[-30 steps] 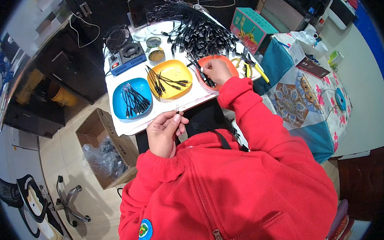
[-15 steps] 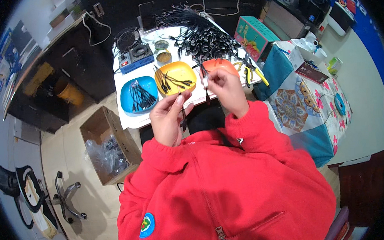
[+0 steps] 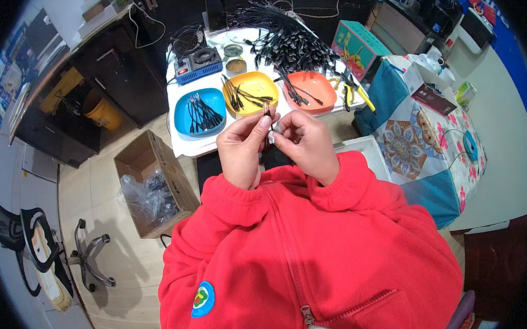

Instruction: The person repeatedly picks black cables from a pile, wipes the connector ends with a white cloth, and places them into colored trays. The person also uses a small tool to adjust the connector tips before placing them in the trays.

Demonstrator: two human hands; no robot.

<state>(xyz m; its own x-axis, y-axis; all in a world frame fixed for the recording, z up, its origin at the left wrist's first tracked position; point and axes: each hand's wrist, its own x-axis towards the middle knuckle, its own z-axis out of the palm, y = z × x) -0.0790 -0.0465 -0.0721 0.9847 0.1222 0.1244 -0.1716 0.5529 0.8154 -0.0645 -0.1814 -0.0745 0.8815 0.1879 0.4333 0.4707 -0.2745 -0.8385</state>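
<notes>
Both hands meet in front of my chest, just off the table's near edge. My left hand (image 3: 244,150) pinches a short black cable (image 3: 267,109), whose end sticks up above the fingertips. My right hand (image 3: 309,145) is closed at the same cable, thumb and forefinger together; something small and white shows at its fingertips, too small to name. Beyond the hands stand a blue tray (image 3: 181,114), a yellow tray (image 3: 248,78) and an orange tray (image 3: 325,87), each with short black cables. The part of the cable between my fingers is mostly hidden.
A large heap of black cables (image 3: 292,45) covers the table's back. A blue soldering device (image 3: 198,70), a small round tin (image 3: 235,65) and yellow-handled pliers (image 3: 367,98) lie about the trays. An open cardboard box (image 3: 182,169) stands on the floor at left; a cloth-covered table (image 3: 446,183) is at right.
My hands have come together, the right moving down and left from the orange tray, the left slightly right. The view has shifted, and cables now show in the orange tray.
</notes>
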